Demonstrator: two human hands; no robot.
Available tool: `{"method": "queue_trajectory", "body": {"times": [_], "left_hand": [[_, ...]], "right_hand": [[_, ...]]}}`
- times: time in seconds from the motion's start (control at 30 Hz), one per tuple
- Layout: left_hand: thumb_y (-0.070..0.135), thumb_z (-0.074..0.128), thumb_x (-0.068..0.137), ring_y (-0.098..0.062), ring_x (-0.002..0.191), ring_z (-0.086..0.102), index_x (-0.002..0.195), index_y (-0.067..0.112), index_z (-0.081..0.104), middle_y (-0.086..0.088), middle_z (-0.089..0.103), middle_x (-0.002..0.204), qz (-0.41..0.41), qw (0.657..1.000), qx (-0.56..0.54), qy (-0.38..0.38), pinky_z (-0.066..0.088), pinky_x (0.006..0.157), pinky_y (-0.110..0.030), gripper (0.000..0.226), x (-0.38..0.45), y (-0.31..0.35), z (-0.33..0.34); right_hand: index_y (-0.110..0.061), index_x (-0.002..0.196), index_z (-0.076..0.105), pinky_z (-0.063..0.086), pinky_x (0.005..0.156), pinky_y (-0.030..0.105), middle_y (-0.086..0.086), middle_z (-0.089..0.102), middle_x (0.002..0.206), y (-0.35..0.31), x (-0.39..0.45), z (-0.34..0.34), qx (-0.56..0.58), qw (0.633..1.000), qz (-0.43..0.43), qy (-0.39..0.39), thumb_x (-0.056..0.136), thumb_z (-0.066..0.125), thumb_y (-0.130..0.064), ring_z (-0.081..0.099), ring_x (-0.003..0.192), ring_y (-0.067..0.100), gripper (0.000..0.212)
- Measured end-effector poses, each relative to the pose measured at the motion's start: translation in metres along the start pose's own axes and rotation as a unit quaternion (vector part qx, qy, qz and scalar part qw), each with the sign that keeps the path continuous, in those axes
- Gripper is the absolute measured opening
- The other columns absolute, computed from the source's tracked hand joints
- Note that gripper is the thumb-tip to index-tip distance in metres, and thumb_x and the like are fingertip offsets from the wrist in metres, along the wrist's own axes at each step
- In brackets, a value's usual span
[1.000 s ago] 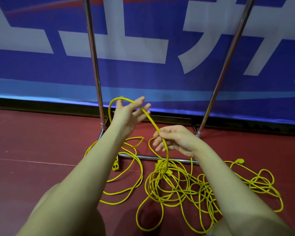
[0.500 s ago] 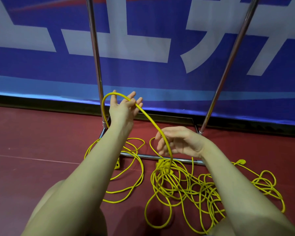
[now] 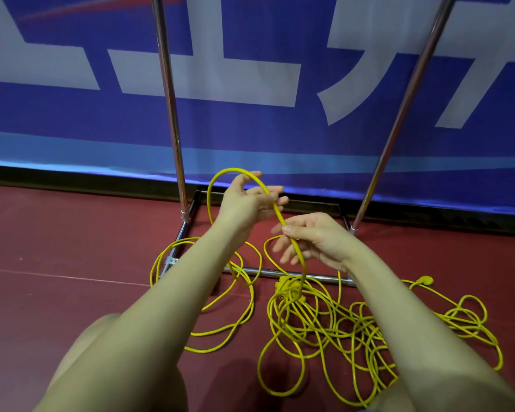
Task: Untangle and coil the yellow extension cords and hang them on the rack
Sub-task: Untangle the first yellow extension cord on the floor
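While I crouch on the red floor, my left hand holds the top of a raised loop of yellow extension cord, fingers loosely curled round it. Just right and lower, my right hand pinches the same strand between thumb and forefinger, other fingers spread. Strand drops from that grip to a yellow socket block lying against the rack base bar. Tangled cord heap lies on floor below right forearm; yellow plug at far right.
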State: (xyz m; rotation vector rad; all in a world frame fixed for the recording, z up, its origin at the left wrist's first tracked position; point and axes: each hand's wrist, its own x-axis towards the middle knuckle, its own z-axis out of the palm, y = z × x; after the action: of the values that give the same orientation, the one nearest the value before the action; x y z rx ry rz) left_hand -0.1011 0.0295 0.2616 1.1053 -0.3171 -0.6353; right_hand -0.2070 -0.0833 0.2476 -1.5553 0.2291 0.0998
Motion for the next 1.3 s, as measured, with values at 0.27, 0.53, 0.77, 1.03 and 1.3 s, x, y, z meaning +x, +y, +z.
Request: {"method": "queue_trajectory", "body": {"times": [0.27, 0.53, 0.77, 1.03, 1.3], "left_hand": [[-0.017, 0.048, 0.088, -0.023, 0.069, 0.07, 0.135, 0.011, 0.036, -0.017, 0.065, 0.098, 0.048, 0.995, -0.055, 0.061, 0.059, 0.07, -0.031, 0.056, 0.011, 0.013, -0.01], [-0.01, 0.05, 0.09, -0.025, 0.086, 0.069, 0.141, 0.016, 0.028, -0.014, 0.065, 0.107, 0.068, 0.987, -0.098, 0.107, 0.056, 0.079, -0.037, 0.062, 0.021, 0.017, -0.027], [-0.006, 0.059, 0.086, -0.02, 0.081, 0.072, 0.138, -0.001, 0.027, -0.01, 0.066, 0.108, -0.009, 1.0, -0.006, 0.001, 0.059, 0.07, -0.031, 0.061, 0.011, 0.02, -0.018], [-0.009, 0.044, 0.094, -0.019, 0.068, 0.071, 0.13, -0.002, 0.034, -0.011, 0.066, 0.1, 0.007, 1.0, -0.008, -0.006, 0.059, 0.066, -0.029, 0.038, 0.005, 0.013, -0.004], [-0.004, 0.046, 0.095, -0.024, 0.08, 0.07, 0.136, -0.001, 0.03, -0.014, 0.062, 0.111, 0.09, 0.982, -0.13, 0.102, 0.059, 0.073, -0.031, 0.044, 0.02, 0.032, -0.03]], "right_hand": [[-0.001, 0.093, 0.061, 0.054, 0.067, 0.024, 0.01, 0.07, 0.074, -0.003, -0.004, -0.006, 0.046, 0.999, 0.007, -0.022, 0.095, 0.043, -0.011, 0.069, 0.068, 0.021, 0.021], [-0.012, 0.092, 0.063, 0.049, 0.057, 0.02, 0.001, 0.067, 0.071, 0.006, -0.003, -0.011, -0.061, 0.998, 0.015, 0.023, 0.096, 0.048, -0.012, 0.063, 0.058, 0.011, 0.015], [-0.006, 0.09, 0.065, 0.034, 0.038, 0.016, 0.001, 0.064, 0.058, 0.004, 0.005, -0.008, -0.031, 0.99, -0.087, 0.107, 0.096, 0.048, -0.007, 0.055, 0.04, 0.011, 0.018], [-0.006, 0.087, 0.063, 0.043, 0.043, 0.017, 0.002, 0.063, 0.056, -0.001, 0.004, 0.008, 0.0, 0.992, -0.073, 0.099, 0.098, 0.045, -0.014, 0.06, 0.043, 0.014, 0.023], [-0.005, 0.08, 0.063, 0.049, 0.057, 0.02, 0.006, 0.064, 0.06, 0.012, -0.002, -0.002, -0.029, 0.999, -0.003, 0.044, 0.097, 0.044, -0.015, 0.063, 0.054, 0.018, 0.027]]}}
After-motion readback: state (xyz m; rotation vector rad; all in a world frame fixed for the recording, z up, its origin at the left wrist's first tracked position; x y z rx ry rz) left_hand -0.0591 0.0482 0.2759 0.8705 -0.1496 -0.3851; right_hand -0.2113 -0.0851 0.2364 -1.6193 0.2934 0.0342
